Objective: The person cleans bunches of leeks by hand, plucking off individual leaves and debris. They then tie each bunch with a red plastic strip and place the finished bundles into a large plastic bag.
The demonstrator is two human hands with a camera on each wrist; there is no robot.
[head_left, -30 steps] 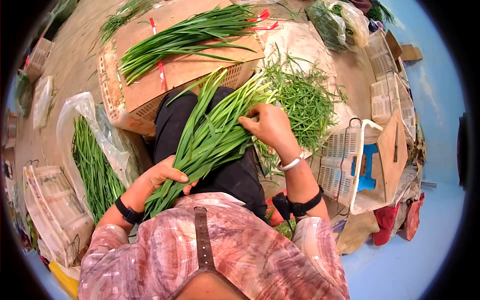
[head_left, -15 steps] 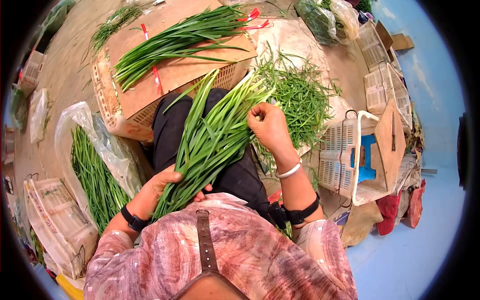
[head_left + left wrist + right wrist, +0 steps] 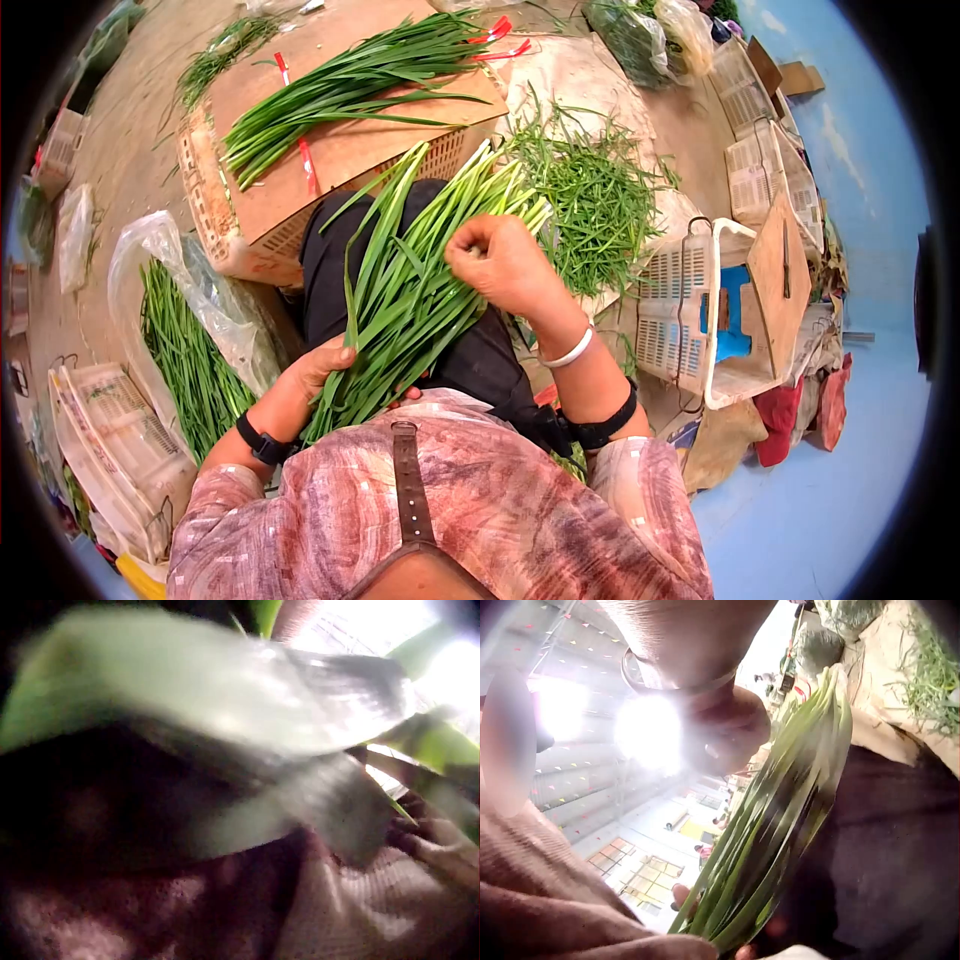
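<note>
A bunch of garlic chives lies slantwise over the person's dark-trousered lap, pale stem ends up and to the right. The left hand grips its leafy lower end, thumb on top and fingertips showing beneath. Over the right side of the bunch, the right hand is held with fingers curled toward the thumb; nothing shows between them. In the right wrist view, that hand appears beside the stems of the chives. Blurred leaves fill much of the left wrist view.
Ahead, a board on a plastic crate bears another chive bunch and red ties. Loose trimmings are heaped to its right. More chives sit in a clear bag at left. A white crate stands at right.
The right hand has moved left from the edge of the bunch to over its leaves. The left hand keeps its grip on the chives, its thumb shifted slightly.
</note>
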